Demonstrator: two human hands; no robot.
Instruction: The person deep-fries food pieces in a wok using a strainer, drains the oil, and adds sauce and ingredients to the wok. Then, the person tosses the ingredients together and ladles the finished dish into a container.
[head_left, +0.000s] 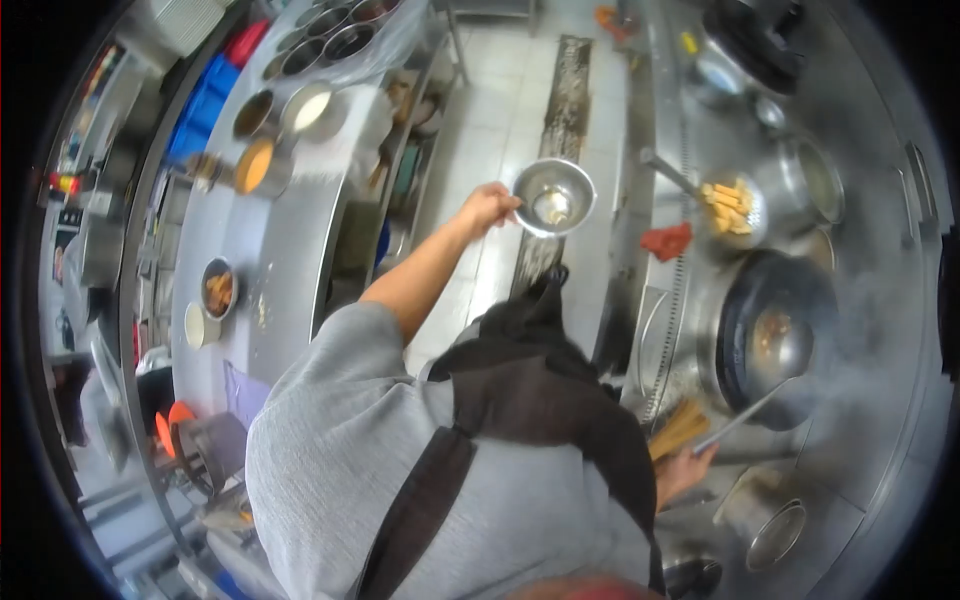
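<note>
Holding a round metal bowl out over the aisle with the left hand, pinching its rim between narrowly set fingers. Well apart from the straight edge of the steel counter on one side, apart also from the slotted edge of the range on the other. Beneath the bowl, open floor in pale, glossy tiles, split by a dark, mottled drain strip; free room lengthwise along this lane.

Gripping a long-handled metal ladle in the right hand, with fingers curled around the handle near its end, partly hidden. Reaching across the rim of a black, deep-curved wok with the rounded ladle head; inside, brownish contents too blurred to tell, with pale haze alongside. Just beside the right hand, a tan bundle of thin, stiff sticks.

Near the range's edge, a crumpled red cloth. Farther in, chunky yellow pieces on a perforated strainer, just beside a smooth cylindrical pot. On the counter, an off-white tub next to brown food pieces in a round container
</note>
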